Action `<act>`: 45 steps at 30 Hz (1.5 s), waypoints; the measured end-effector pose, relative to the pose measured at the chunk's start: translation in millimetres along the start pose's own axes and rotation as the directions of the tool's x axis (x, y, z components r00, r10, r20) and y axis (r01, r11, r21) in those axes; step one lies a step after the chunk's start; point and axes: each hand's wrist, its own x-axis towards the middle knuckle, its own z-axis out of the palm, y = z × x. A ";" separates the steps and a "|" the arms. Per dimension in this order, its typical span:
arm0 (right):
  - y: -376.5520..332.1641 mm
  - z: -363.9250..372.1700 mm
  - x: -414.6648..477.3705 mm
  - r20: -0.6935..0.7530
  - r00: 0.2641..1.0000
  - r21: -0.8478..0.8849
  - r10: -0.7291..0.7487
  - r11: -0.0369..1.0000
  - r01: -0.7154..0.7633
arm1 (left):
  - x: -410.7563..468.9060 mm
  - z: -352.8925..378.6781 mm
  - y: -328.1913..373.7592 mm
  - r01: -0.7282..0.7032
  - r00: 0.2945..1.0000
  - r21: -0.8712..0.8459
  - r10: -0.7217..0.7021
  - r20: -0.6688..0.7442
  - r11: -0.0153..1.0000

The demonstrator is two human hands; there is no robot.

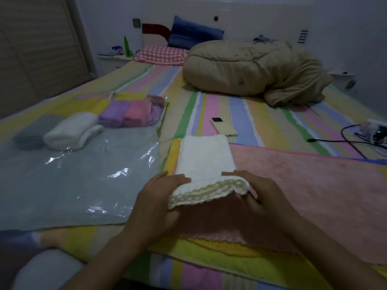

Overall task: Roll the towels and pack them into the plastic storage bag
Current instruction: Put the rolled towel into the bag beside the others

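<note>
Head view, query: "State the grip and where the towel lies."

"Both hands hold the towel (pixel 204 155). Left hand (pixel 161 195) pinches its near left corner, and right hand (pixel 259 191) pinches its near right corner. Each grip is narrow, thumb above and cloth between. The near edge is lifted. The rest lies flat on the pink towel (pixel 303 181)."

"Long axis?"

"It runs straight away from me, and the held edge lies across my body. My hands sit at the near end, one on each side of the axis and roughly level. As I judge it, the roll starts at this edge and travels forward along the axis. Both hands should advance evenly, or the roll will likely skew."

"Bag?"

"The bag (pixel 83 181) lies flat to my left, just beside the pink towel. Rolls (pixel 71 130) rest at its far end, but I cannot tell whether they are inside it or on top. My left hand is nearer, so a finished roll would best go leftward."
</note>
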 end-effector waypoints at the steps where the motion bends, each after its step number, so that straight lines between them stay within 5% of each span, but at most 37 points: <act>1: 0.3 -6.5 -1.3 0.017 1.000 0.047 0.009 0.999 -0.010 | 0.2 -4.1 1.6 0.000 1.000 -0.108 0.000 0.005 0.994; 5: -9.6 -13.5 -17.0 0.064 0.984 0.306 0.167 0.935 -0.179 | -2.0 -9.2 7.7 0.178 0.982 -0.384 -0.135 0.135 0.906; 8: -3.8 2.7 -22.7 0.155 0.875 0.486 0.460 0.735 -0.472 | 3.1 7.0 2.0 0.292 0.956 -0.248 -0.273 0.108 0.924; 11: 6.5 17.7 -18.9 0.193 0.712 0.479 0.675 0.568 -0.669 | 14.2 23.1 -2.3 0.504 0.861 -0.149 -0.481 0.165 0.851; 17: 6.1 25.3 -6.4 0.170 0.589 0.392 0.790 0.494 -0.776 | 25.4 37.3 -3.0 0.608 0.767 0.103 -0.616 0.178 0.787; 20: 7.6 24.8 -2.6 0.194 0.565 0.378 0.802 0.470 -0.798 | 23.8 28.0 12.6 0.469 0.865 0.308 -0.501 0.029 0.827; 22: 9.1 24.5 -0.9 0.207 0.546 0.361 0.812 0.455 -0.814 | 25.8 24.5 21.1 0.159 0.987 0.316 -0.152 -0.049 0.935; 25: 6.4 22.5 3.1 0.238 0.511 0.399 0.826 0.397 -0.827 | 26.0 29.0 19.6 -0.294 0.943 0.212 0.246 0.223 0.932; 28: 4.6 17.2 4.9 0.302 0.469 0.425 0.830 0.324 -0.845 | 18.4 38.3 4.4 -0.302 0.867 0.219 0.172 0.467 0.928; 31: 4.5 12.7 5.2 0.193 0.523 0.420 0.830 0.412 -0.809 | 17.3 39.6 -3.7 -0.220 0.861 0.143 0.123 0.493 0.965; 33: 6.2 8.8 1.6 -0.100 0.700 0.183 0.707 0.704 -0.686 | 22.7 37.0 -5.4 -0.217 0.869 0.146 0.122 0.479 0.965; 34: 5.9 4.8 -0.2 -0.174 0.831 0.034 0.529 0.846 -0.531 | 26.3 35.3 -5.2 -0.193 0.878 0.145 0.104 0.468 0.970; 36: 8.7 -0.4 -3.2 0.003 0.989 -0.135 0.147 0.980 -0.146 | 36.2 31.8 -5.1 -0.094 0.884 0.110 0.032 0.467 0.990; 38: 19.4 3.0 -6.6 0.218 0.976 -0.203 -0.009 0.978 0.054 | 50.6 28.6 -9.1 0.007 0.856 0.072 -0.043 0.515 0.997; 40: 29.8 6.5 -0.9 0.193 0.981 -0.209 0.019 0.978 0.022 | 67.9 26.7 -17.2 0.090 0.810 0.008 -0.078 0.581 0.996; 42: 33.1 7.0 16.0 0.085 0.977 -0.038 0.195 0.981 -0.193 | 87.2 25.9 -30.3 0.235 0.773 -0.095 -0.127 0.622 0.967; 45: 53.2 14.3 46.4 0.057 0.895 0.197 0.442 0.874 -0.444 | 106.5 24.7 -55.7 0.606 0.698 -0.286 -0.324 0.639 0.742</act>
